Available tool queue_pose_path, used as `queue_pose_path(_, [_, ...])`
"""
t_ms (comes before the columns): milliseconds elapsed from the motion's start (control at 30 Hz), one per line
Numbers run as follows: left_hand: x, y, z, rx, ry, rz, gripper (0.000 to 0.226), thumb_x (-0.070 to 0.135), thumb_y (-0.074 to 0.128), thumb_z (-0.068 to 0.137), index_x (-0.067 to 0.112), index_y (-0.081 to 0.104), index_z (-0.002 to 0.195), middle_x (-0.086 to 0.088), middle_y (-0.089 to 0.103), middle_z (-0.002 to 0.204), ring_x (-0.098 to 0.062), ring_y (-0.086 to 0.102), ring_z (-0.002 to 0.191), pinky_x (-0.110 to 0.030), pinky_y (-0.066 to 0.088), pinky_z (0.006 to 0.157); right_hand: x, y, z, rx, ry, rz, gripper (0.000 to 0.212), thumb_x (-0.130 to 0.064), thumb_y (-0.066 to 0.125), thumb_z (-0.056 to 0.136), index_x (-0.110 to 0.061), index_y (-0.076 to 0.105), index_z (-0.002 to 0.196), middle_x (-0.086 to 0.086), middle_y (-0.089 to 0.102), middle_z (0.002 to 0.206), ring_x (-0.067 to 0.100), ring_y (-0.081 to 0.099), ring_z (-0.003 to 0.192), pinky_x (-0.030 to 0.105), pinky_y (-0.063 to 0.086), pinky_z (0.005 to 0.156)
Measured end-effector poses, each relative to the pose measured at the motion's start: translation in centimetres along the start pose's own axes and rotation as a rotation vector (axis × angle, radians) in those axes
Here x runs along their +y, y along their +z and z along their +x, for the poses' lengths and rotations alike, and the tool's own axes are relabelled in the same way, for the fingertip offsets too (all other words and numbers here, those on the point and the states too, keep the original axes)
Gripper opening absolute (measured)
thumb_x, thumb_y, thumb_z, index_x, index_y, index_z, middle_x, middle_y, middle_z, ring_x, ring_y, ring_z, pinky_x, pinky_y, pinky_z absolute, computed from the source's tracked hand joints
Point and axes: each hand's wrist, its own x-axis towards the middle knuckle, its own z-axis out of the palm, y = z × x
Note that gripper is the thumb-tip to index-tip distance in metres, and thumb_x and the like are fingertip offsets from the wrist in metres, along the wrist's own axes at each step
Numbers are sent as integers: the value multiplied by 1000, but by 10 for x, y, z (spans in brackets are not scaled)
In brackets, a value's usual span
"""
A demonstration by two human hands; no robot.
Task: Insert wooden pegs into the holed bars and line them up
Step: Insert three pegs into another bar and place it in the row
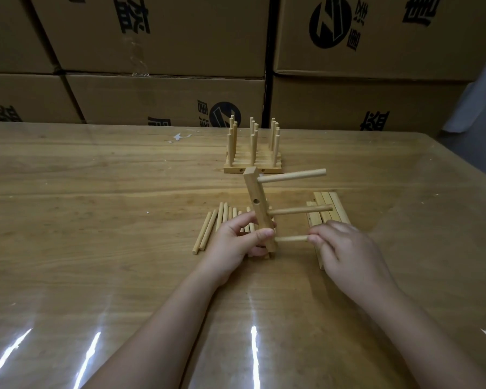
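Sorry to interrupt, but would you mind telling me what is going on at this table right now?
A person is fitting round wooden pegs into a pale wooden bar with holes. The left hand holds the bar upright on end, with two pegs already sticking out sideways. The right hand pinches a third peg at the bar's lowest hole. Loose pegs lie to the left, spare bars to the right, and finished pegged bars stand lined up farther back on the wooden table.

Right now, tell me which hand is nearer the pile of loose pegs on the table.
Left. The left hand lies over the loose pegs while gripping the bar; the right hand is across the bar, pinching the lowest peg.
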Motion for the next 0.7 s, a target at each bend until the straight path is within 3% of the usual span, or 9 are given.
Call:
queue_pose_path(300, [-3,0,0,3,17,32,26,4,66,83,22,70,102,-3,68,111,-12,70,86,-22,56,66,3,4,-1,-20,100,77,18,-13,55,91,-16,72,93,-3,69,88,18,61,82,31,47,69])
queue_pose_path(467, [-3,1,-1,3,50,94,27,5,67,83,24,69,102,-6,64,118,-15,69,89,-27,58,72,7,8,1,-52,179,134,20,-17,53,93,-19,73,98,-6,69,96,12,59,89,25,43,72])
queue_pose_path(600, [-3,1,0,4,57,140,28,2,66,84,22,68,104,3,65,111,-16,69,89,-31,59,74,9,8,1,-93,240,190,20,-25,53,92,-26,72,93,-16,65,85,5,55,80,13,38,65])
queue_pose_path(700, [-3,1,0,8,64,173,29,4,66,84,22,67,107,1,64,113,-15,68,88,-32,59,73,8,6,1,-140,270,214,21,-30,51,92,-36,67,81,-13,67,78,3,57,74,19,45,66])
